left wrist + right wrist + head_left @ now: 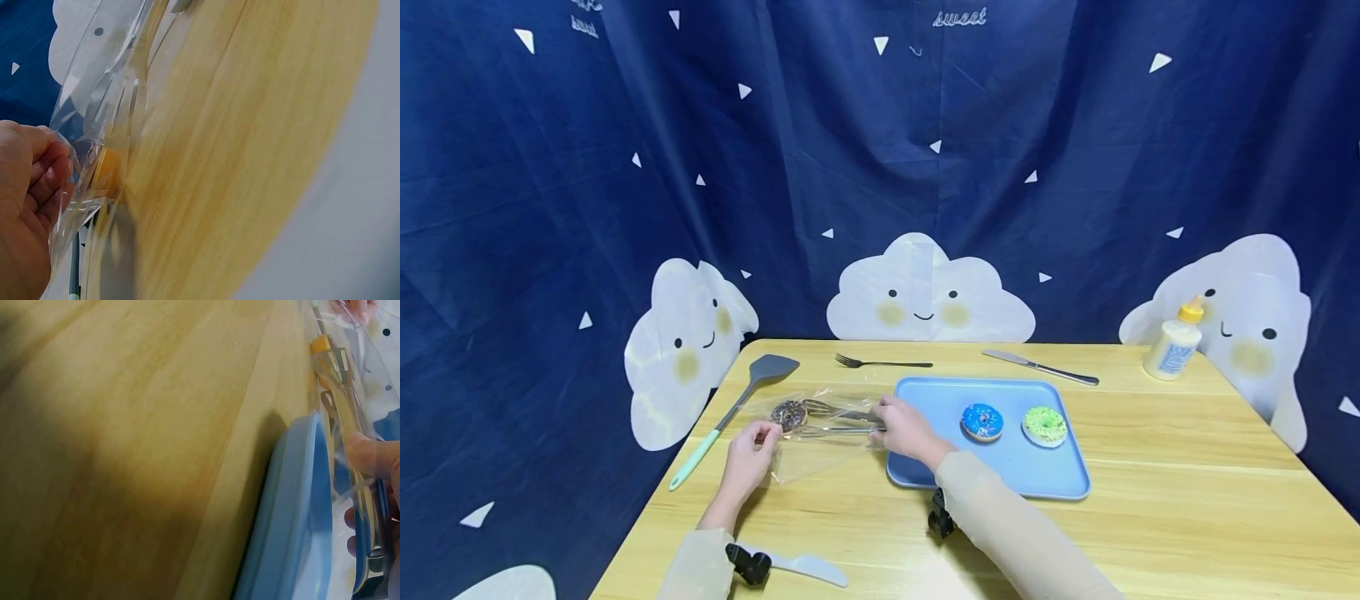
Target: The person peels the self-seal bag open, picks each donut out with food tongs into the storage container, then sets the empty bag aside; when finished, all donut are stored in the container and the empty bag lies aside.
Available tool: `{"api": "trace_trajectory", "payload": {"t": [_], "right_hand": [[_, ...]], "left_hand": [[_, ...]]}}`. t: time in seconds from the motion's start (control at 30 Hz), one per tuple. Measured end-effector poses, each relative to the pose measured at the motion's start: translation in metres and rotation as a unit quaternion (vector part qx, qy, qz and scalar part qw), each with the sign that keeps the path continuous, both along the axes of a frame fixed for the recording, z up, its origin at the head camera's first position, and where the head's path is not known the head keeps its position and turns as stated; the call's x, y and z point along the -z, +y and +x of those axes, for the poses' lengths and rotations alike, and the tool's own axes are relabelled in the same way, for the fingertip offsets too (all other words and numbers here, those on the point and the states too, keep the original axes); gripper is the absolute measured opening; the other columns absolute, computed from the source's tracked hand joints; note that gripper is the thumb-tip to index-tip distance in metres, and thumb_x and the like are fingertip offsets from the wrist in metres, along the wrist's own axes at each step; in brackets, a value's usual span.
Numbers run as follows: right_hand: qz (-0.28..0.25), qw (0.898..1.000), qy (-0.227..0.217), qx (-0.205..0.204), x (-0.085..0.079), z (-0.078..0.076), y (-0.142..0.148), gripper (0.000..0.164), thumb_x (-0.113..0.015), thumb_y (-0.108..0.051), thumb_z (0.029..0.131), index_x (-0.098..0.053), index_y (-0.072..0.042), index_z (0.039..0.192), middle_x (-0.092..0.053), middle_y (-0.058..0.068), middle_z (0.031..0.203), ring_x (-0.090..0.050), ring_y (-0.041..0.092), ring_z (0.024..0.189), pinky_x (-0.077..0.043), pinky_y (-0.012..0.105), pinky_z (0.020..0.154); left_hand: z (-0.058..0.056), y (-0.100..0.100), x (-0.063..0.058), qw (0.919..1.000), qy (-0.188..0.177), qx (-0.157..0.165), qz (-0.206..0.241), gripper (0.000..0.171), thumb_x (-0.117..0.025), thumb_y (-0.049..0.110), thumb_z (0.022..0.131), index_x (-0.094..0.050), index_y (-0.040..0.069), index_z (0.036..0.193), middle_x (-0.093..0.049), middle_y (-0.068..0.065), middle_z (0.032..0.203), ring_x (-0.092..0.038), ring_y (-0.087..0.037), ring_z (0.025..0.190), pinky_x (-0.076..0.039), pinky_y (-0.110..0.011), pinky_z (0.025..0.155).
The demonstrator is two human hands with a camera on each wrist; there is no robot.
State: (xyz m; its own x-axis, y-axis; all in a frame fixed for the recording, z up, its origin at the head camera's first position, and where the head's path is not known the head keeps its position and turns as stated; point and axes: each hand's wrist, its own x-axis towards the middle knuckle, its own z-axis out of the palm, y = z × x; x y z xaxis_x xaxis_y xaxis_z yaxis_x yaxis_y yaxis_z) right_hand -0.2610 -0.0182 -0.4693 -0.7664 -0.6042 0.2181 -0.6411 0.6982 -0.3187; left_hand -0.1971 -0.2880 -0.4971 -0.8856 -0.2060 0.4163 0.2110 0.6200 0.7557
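My left hand (747,462) pinches the edge of a clear plastic bag (812,465) at the left of the table. Inside the bag is a chocolate donut with sprinkles (789,415), just beyond my left fingertips. My right hand (906,427) grips metal tongs (842,431) by the handle end, over the left edge of the blue tray. The tongs' slotted heads (337,365) reach into the bag, right at the donut. From the left wrist, the donut's orange-brown side (108,170) shows through the crinkled plastic.
On the blue tray (925,475) lie a blue donut (982,422) and a green donut (1044,426). Around them are a spatula (730,417), a fork (887,363), a table knife (1045,367) and a yellow-capped bottle (1168,352). A white plastic knife (811,567) lies near my left sleeve.
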Motion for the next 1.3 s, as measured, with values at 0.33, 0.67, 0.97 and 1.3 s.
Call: {"api": "trace_trajectory", "payload": {"t": [0.33,0.67,0.97,1.3], "right_hand": [[0.005,1.0,0.015,-0.01,-0.008,0.003,0.016,0.046,-0.065,-0.033,0.073,-0.056,-0.006,0.11,-0.052,0.001,0.093,-0.048,0.012,0.08,-0.043,0.024,0.066],[0.006,0.999,0.032,-0.016,-0.013,0.009,0.041,0.043,-0.063,-0.033,0.075,-0.057,-0.01,0.11,-0.049,-0.004,0.09,-0.045,0.007,0.073,-0.04,0.021,0.057],[-0.009,0.998,0.06,-0.013,-0.016,0.016,0.063,0.039,-0.065,-0.033,0.073,-0.059,-0.013,0.107,-0.051,-0.004,0.088,-0.044,0.005,0.07,-0.04,0.019,0.055],[-0.008,0.995,0.1,0.001,-0.016,0.025,0.091,0.037,-0.066,-0.033,0.072,-0.061,-0.013,0.103,-0.052,-0.004,0.088,-0.047,0.007,0.073,-0.042,0.022,0.058]], "left_hand": [[-0.003,0.0,0.001,0.9996,0.02,-0.017,-0.006,0.012,-0.058,0.02,0.081,-0.059,0.009,0.077,-0.059,-0.002,0.078,-0.052,-0.013,0.069,-0.044,-0.021,0.062],[-0.003,-0.001,0.0,0.9997,0.015,-0.021,-0.001,0.008,-0.058,0.013,0.081,-0.058,0.007,0.075,-0.059,-0.004,0.079,-0.052,-0.014,0.069,-0.045,-0.021,0.061],[-0.003,-0.001,0.001,0.9994,0.016,-0.027,-0.015,0.011,-0.058,0.016,0.081,-0.056,0.009,0.073,-0.059,-0.003,0.079,-0.052,-0.013,0.07,-0.045,-0.021,0.062],[0.0,-0.002,0.002,0.9998,0.004,-0.019,-0.008,0.014,-0.057,0.02,0.082,-0.057,0.008,0.075,-0.057,-0.004,0.076,-0.052,-0.014,0.07,-0.046,-0.024,0.062]]}}
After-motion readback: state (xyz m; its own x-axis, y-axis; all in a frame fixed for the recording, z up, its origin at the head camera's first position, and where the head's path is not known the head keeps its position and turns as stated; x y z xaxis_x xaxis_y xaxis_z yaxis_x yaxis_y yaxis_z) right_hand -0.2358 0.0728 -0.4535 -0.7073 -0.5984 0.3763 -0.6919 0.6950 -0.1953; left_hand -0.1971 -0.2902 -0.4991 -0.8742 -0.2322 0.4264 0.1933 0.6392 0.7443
